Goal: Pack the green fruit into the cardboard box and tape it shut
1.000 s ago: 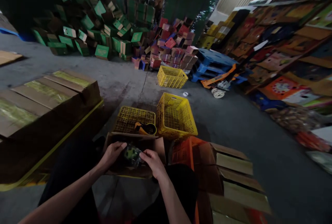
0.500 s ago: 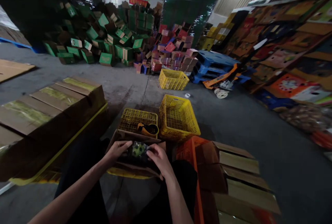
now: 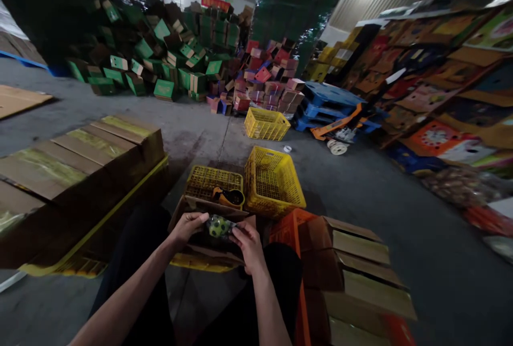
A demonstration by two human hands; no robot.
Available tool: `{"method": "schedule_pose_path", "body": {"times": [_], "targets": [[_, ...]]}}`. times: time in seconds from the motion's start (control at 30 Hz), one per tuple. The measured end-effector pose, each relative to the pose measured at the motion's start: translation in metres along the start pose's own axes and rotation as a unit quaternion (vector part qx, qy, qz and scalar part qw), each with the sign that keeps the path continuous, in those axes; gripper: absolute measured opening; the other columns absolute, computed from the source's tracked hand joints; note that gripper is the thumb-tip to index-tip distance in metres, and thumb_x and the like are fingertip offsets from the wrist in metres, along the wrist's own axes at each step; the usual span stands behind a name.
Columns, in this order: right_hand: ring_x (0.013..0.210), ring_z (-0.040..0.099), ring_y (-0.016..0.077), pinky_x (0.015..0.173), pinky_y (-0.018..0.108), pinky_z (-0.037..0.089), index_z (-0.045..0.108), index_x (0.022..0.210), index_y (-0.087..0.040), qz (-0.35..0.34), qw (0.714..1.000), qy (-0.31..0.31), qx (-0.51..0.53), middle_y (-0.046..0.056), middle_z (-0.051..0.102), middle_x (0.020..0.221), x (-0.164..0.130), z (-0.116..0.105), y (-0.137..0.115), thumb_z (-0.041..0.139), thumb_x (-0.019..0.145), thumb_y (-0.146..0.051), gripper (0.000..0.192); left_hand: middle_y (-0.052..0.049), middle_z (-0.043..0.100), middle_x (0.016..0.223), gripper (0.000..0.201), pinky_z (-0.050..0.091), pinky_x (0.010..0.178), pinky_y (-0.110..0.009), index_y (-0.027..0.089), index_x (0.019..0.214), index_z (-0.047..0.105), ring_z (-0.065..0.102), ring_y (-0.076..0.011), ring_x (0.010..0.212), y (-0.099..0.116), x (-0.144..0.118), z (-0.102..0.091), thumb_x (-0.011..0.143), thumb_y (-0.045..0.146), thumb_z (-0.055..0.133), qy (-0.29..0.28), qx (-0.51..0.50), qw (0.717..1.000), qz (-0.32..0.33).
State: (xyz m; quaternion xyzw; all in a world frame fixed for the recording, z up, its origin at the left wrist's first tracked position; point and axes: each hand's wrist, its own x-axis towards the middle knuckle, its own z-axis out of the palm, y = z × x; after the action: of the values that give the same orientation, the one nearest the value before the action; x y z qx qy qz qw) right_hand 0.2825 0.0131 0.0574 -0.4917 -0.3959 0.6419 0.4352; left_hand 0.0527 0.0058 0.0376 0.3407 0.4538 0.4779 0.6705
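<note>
Between my two hands is a small clear plastic bag (image 3: 219,226) with something green and dark-spotted inside; I cannot make out its exact kind. My left hand (image 3: 191,227) pinches the bag's left end. At the other end, my right hand (image 3: 246,239) grips it between thumb and fingers. Both hands are over an open cardboard box (image 3: 190,204), whose dark inside is mostly hidden. Just beyond the box, an orange and black tape dispenser (image 3: 227,197) lies on an upturned yellow crate (image 3: 212,179).
A yellow crate (image 3: 274,183) stands ahead on the right. Taped cartons (image 3: 80,156) fill a yellow crate on my left; more cartons (image 3: 360,266) sit in an orange crate (image 3: 294,223) on my right. Farther off are blue pallets (image 3: 331,97), an orange pallet jack (image 3: 340,127) and heaped green boxes (image 3: 164,89).
The bag and both hands have shifted slightly to the right. My grip at both ends stays the same, and the view has tilted a little.
</note>
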Motion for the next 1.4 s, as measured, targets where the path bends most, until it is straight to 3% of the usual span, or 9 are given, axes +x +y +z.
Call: {"method": "schedule_pose_path", "body": {"times": [0.2, 0.33, 0.5, 0.67, 0.87, 1.07, 1.17, 1.27, 1.4], "targets": [[0.090, 0.066, 0.0192, 0.079, 0.032, 0.057, 0.070, 0.108, -0.025, -0.019, 0.999, -0.034, -0.010, 0.002, 0.069, 0.095, 0.000, -0.002, 0.000, 0.085, 0.067, -0.049, 0.050, -0.007, 0.074, 0.087, 0.056, 0.054, 0.082, -0.032, 0.014, 0.085, 0.073, 0.070, -0.0207, 0.085, -0.009, 0.001, -0.002, 0.067, 0.067, 0.082, 0.020, -0.031, 0.999, -0.028], [0.085, 0.066, 0.0204, 0.071, 0.030, 0.056, 0.075, 0.095, -0.020, -0.026, 0.999, -0.013, -0.025, 0.005, 0.072, 0.094, 0.005, -0.001, 0.003, 0.083, 0.069, -0.055, 0.044, -0.009, 0.074, 0.094, 0.058, 0.054, 0.081, -0.033, 0.015, 0.090, 0.073, 0.070, -0.0223, 0.091, -0.014, 0.002, -0.005, 0.066, 0.067, 0.082, 0.017, -0.059, 0.997, -0.051], [0.084, 0.066, 0.0210, 0.069, 0.029, 0.054, 0.077, 0.092, -0.021, -0.043, 0.999, 0.015, -0.027, 0.003, 0.073, 0.090, 0.010, -0.002, 0.006, 0.081, 0.071, -0.056, 0.040, -0.012, 0.074, 0.109, 0.063, 0.053, 0.090, -0.037, 0.015, 0.108, 0.075, 0.068, -0.0250, 0.102, -0.012, -0.005, -0.002, 0.062, 0.055, 0.090, -0.035, -0.065, 0.996, -0.043], [0.076, 0.066, 0.0216, 0.060, 0.028, 0.051, 0.078, 0.094, -0.020, -0.030, 0.998, 0.036, -0.048, 0.004, 0.074, 0.085, 0.010, -0.001, 0.008, 0.081, 0.069, -0.057, 0.045, -0.005, 0.070, 0.080, 0.050, 0.055, 0.079, -0.034, 0.012, 0.079, 0.073, 0.067, -0.0187, 0.079, -0.017, -0.007, -0.001, 0.061, 0.055, 0.090, -0.001, -0.039, 0.999, -0.029], [0.077, 0.065, 0.0193, 0.057, 0.024, 0.049, 0.079, 0.093, -0.020, -0.048, 0.997, 0.059, -0.015, 0.004, 0.074, 0.090, 0.011, 0.000, 0.016, 0.082, 0.072, -0.052, 0.039, -0.002, 0.065, 0.074, 0.051, 0.055, 0.072, -0.030, 0.013, 0.074, 0.068, 0.063, -0.0162, 0.074, -0.020, -0.004, 0.001, 0.064, 0.059, 0.087, 0.006, -0.030, 0.999, -0.018], [0.074, 0.066, 0.0166, 0.063, 0.025, 0.053, 0.077, 0.083, -0.022, -0.046, 0.995, 0.041, 0.081, 0.002, 0.073, 0.084, 0.014, -0.002, 0.016, 0.087, 0.068, -0.045, 0.030, -0.010, 0.069, 0.114, 0.058, 0.057, 0.081, -0.035, 0.020, 0.115, 0.067, 0.068, -0.0243, 0.100, -0.023, -0.007, 0.002, 0.069, 0.050, 0.087, -0.070, -0.060, 0.994, -0.059], [0.079, 0.068, 0.0184, 0.070, 0.028, 0.056, 0.076, 0.084, -0.022, -0.045, 0.995, 0.030, 0.085, 0.003, 0.074, 0.086, 0.013, -0.001, 0.016, 0.086, 0.068, -0.047, 0.031, -0.012, 0.069, 0.118, 0.070, 0.056, 0.077, -0.032, 0.020, 0.123, 0.062, 0.071, -0.0278, 0.100, -0.027, -0.006, 0.001, 0.065, 0.046, 0.091, -0.073, -0.052, 0.993, -0.071], [0.091, 0.070, 0.0222, 0.071, 0.030, 0.058, 0.075, 0.099, -0.023, -0.031, 0.996, 0.019, 0.080, 0.005, 0.074, 0.101, 0.009, 0.001, 0.015, 0.085, 0.070, -0.047, 0.038, -0.014, 0.069, 0.115, 0.069, 0.057, 0.074, -0.032, 0.016, 0.118, 0.063, 0.073, -0.0258, 0.090, -0.030, -0.003, 0.000, 0.064, 0.050, 0.091, -0.037, -0.052, 0.996, -0.067], [0.118, 0.063, 0.0277, 0.083, 0.035, 0.059, 0.062, 0.134, -0.032, -0.039, 0.999, -0.031, 0.013, 0.006, 0.062, 0.138, 0.004, 0.004, 0.013, 0.084, 0.073, -0.042, 0.066, -0.013, 0.068, 0.113, 0.078, 0.059, 0.080, -0.038, 0.015, 0.121, 0.061, 0.072, -0.0245, 0.088, -0.031, 0.001, -0.001, 0.059, 0.050, 0.094, 0.029, -0.080, 0.995, -0.044]]}}
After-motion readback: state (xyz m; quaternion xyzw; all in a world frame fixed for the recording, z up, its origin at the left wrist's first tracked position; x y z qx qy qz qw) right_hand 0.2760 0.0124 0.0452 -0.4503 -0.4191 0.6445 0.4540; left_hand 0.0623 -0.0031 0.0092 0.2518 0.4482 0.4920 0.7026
